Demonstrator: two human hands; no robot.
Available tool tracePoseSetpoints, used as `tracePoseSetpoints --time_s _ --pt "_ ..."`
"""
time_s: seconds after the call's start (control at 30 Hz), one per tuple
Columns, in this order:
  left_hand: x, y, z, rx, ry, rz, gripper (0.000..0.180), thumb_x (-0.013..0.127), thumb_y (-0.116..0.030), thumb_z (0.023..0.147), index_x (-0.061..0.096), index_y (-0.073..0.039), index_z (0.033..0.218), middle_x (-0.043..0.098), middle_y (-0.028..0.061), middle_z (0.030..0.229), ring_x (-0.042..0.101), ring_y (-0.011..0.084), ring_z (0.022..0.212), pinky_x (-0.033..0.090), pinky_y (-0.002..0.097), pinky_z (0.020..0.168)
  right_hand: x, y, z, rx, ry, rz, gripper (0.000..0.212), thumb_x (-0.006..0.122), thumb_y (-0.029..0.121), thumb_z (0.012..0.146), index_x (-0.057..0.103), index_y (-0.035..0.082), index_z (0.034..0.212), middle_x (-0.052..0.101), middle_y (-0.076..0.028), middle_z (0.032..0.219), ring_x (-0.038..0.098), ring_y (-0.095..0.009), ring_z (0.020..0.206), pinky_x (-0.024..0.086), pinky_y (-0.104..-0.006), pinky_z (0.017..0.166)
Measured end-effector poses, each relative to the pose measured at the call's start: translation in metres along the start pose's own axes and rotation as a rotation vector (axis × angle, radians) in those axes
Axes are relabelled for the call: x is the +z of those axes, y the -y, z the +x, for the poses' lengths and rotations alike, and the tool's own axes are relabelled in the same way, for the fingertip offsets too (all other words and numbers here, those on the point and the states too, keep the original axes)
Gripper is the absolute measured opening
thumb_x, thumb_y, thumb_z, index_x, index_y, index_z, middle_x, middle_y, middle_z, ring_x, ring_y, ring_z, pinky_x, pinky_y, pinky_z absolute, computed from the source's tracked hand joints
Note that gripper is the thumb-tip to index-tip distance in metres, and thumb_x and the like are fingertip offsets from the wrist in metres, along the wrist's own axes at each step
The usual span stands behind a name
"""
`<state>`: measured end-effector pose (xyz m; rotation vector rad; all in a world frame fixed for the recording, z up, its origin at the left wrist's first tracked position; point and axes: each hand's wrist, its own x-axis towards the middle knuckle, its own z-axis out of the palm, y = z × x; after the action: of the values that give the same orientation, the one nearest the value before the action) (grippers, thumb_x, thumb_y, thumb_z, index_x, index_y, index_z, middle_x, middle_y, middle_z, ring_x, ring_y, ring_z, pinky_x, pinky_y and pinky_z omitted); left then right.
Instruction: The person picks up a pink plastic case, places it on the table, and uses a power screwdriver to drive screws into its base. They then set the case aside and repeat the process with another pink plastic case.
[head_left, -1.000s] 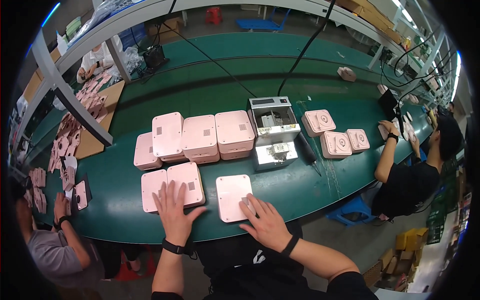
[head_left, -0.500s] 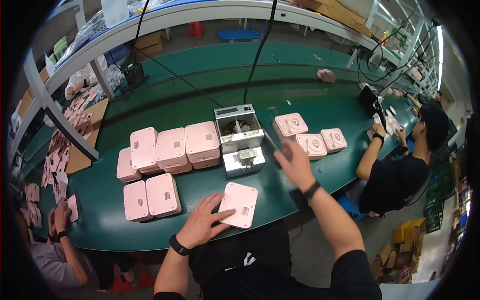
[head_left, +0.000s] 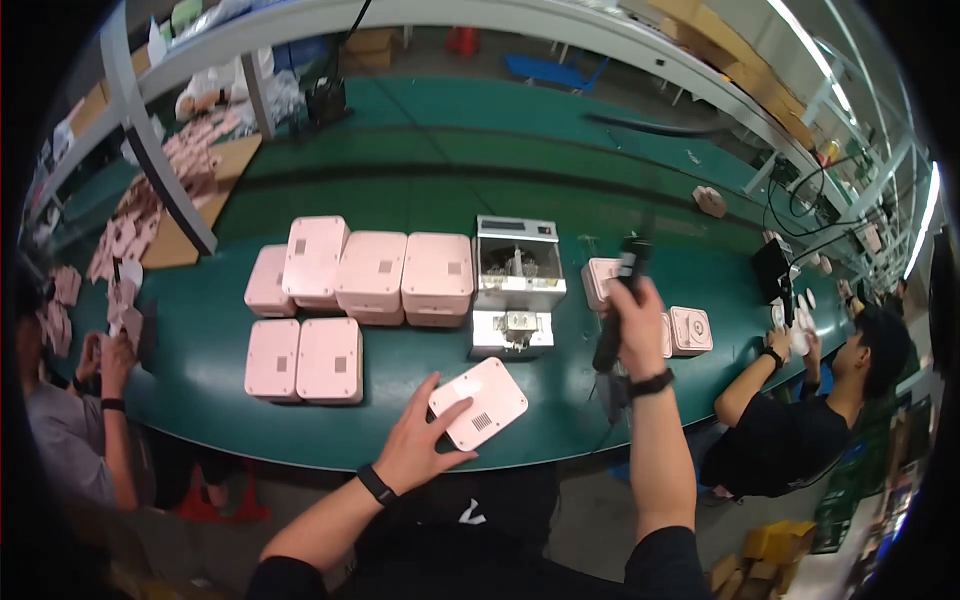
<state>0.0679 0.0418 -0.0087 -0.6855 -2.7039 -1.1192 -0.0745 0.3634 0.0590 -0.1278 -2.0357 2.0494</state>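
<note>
My left hand (head_left: 420, 437) grips a pink square case (head_left: 492, 392) by its left edge and near corner, with fingers over the top face. The case lies flat and turned at an angle near the bench's front edge, with a small grille and corner holes facing up. My right hand (head_left: 640, 325) is wrapped round a black electric screwdriver (head_left: 606, 347), held upright and blurred by motion, right of a silver screw feeder (head_left: 517, 288). Behind that hand sit a partly hidden pink case (head_left: 598, 272) and another with a round fitting (head_left: 690, 328).
Stacked pink cases (head_left: 371, 268) stand left of the feeder, and two more cases (head_left: 330, 355) lie in front of them. Co-workers sit at both ends of the green bench (head_left: 420, 380). Loose pink parts (head_left: 170, 190) cover cardboard at the far left. A dark cable (head_left: 650, 126) hangs overhead.
My right hand has gone from open and reaching to closed round the screwdriver. My left hand has turned the pink case clockwise. The head view has shifted.
</note>
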Motion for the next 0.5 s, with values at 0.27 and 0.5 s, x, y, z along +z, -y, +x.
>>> tracePoseSetpoints --time_s 0.27,0.5 --pt "-0.002 0.023 -0.004 -0.036 0.018 -0.087 0.086 0.089 -0.036 0.065 0.052 -0.017 0.140 0.034 0.0249 0.148 0.048 0.0445 0.128 0.045 0.0486 0.104 0.022 0.080 -0.062 -0.230 0.157 0.535 0.021 0.056 0.018 0.097 0.048 0.008 0.113 0.059 -0.009 0.090 0.052 -0.014 0.062 0.046 -0.0303 0.063" --pt "0.010 0.016 -0.002 -0.102 -0.085 -0.100 0.082 0.090 -0.031 0.063 0.054 -0.011 0.135 0.041 0.0229 0.142 0.052 0.0425 0.124 0.049 0.0455 0.100 0.085 0.070 -0.035 -0.368 0.189 0.442 0.016 0.055 0.020 0.097 0.049 0.007 0.105 0.058 -0.011 0.082 0.051 -0.016 0.060 0.045 -0.0308 0.058"
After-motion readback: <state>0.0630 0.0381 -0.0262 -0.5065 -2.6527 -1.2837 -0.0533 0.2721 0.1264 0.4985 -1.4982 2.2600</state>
